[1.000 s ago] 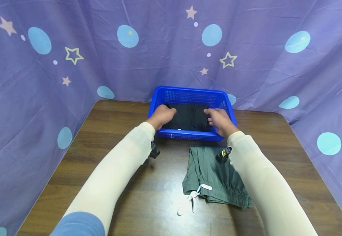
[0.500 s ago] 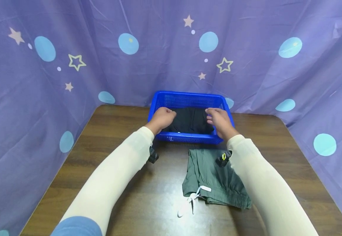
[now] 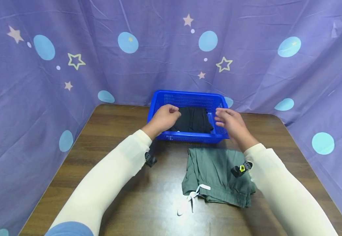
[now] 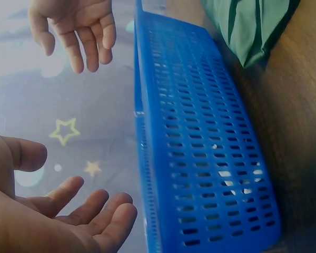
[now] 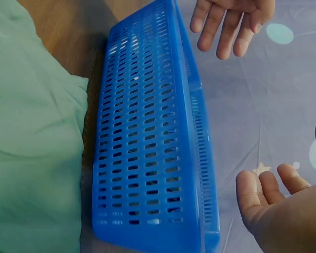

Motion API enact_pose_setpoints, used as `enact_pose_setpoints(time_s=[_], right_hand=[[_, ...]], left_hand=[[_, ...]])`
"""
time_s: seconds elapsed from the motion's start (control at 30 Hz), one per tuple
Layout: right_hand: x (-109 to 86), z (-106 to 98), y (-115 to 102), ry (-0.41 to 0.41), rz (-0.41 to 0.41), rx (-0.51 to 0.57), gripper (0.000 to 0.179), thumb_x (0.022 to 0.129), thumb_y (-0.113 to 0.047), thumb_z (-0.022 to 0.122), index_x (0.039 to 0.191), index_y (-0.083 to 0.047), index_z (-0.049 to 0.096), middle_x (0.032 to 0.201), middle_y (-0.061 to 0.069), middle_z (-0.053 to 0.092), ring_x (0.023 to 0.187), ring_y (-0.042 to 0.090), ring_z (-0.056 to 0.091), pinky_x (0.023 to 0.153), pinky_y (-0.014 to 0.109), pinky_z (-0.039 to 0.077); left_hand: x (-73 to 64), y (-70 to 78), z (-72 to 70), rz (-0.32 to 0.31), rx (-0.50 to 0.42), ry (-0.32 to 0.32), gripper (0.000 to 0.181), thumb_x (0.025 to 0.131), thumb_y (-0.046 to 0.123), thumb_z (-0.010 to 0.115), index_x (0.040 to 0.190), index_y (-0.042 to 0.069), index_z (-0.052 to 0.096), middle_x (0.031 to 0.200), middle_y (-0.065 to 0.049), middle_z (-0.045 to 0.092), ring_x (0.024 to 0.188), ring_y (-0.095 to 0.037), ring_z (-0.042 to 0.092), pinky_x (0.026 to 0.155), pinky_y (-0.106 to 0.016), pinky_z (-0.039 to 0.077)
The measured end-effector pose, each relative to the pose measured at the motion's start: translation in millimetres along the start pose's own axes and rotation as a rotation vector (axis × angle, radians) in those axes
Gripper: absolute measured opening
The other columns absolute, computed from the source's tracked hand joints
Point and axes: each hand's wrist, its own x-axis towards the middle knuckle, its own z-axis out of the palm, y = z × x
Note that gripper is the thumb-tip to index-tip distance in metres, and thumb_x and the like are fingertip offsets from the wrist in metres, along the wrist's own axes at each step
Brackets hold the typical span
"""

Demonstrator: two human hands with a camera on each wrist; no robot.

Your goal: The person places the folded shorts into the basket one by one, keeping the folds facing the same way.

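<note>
The left hand (image 3: 162, 118) hides the nine-o'clock end of the black cloth (image 3: 192, 119) inside the blue basket (image 3: 188, 137); a wrist camera (image 3: 241, 168) covers some green shorts (image 3: 215, 172) at five o'clock. It and the right hand (image 3: 232, 124), fingers loosely spread, hold nothing. Brown surface (image 3: 115, 134) reaches past the basket toward nine and three.

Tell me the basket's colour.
The basket is blue; it shows best in the head view.
</note>
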Motion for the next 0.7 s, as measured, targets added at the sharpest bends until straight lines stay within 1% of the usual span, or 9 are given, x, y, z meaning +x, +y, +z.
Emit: enact_pose_setpoints(time_s=[0.17,0.23,0.37,0.5,0.6,0.7], right_hand=[[-15.1,-10.0,-0.9,-0.019,-0.031,0.027,0.046,0.104,-0.014,0.054,0.142,0.012,0.045,0.118,0.001,0.06,0.105,0.015,0.061,0.094,0.027,0.052],[-21.6,-14.8,-1.5,-0.026,-0.047,0.027,0.044,0.104,-0.013,0.054,0.14,0.012,0.046,0.115,-0.002,0.061,0.104,0.014,0.061,0.094,0.027,0.052],[-33.5,-25.5,-1.5,-0.023,-0.065,0.038,0.035,0.104,-0.011,0.053,0.133,0.009,0.049,0.111,-0.003,0.063,0.101,0.012,0.063,0.091,0.026,0.053],[-42.4,-36.7,0.4,-0.013,-0.076,0.07,0.027,0.103,-0.009,0.054,0.126,0.005,0.052,0.108,-0.003,0.066,0.098,0.011,0.064,0.089,0.025,0.054],[-48.4,-45.4,1.7,-0.008,-0.081,0.085,0.025,0.104,-0.009,0.055,0.124,0.005,0.053,0.108,-0.002,0.067,0.098,0.011,0.065,0.087,0.024,0.055],[-54.0,-53.8,2.9,0.002,-0.08,0.081,0.024,0.104,-0.011,0.057,0.124,0.003,0.055,0.109,-0.002,0.067,0.098,0.011,0.066,0.087,0.023,0.055]], left_hand=[[-10.4,6.3,6.0,0.032,0.02,-0.037,0.039,0.102,0.024,0.06,0.134,0.003,0.062,0.134,-0.013,0.062,0.123,-0.028,0.058,0.104,-0.043,0.046],[-14.1,8.8,9.2,0.047,0.024,-0.049,0.038,0.101,0.024,0.06,0.134,0.003,0.062,0.134,-0.013,0.063,0.123,-0.028,0.058,0.104,-0.043,0.046],[-20.0,11.8,15.3,0.067,0.033,-0.066,0.038,0.101,0.025,0.06,0.134,0.005,0.062,0.134,-0.012,0.062,0.121,-0.027,0.059,0.102,-0.042,0.047],[-25.4,12.8,19.1,0.105,0.036,-0.06,0.035,0.101,0.024,0.059,0.132,0.006,0.063,0.133,-0.012,0.064,0.12,-0.026,0.06,0.102,-0.041,0.047],[-28.4,12.1,20.9,0.129,0.035,-0.056,0.034,0.101,0.023,0.059,0.13,0.006,0.064,0.131,-0.012,0.066,0.118,-0.024,0.062,0.1,-0.041,0.048],[-32.4,11.0,22.5,0.136,0.03,-0.062,0.033,0.101,0.023,0.058,0.13,0.007,0.064,0.128,-0.01,0.067,0.115,-0.023,0.064,0.098,-0.041,0.05]])
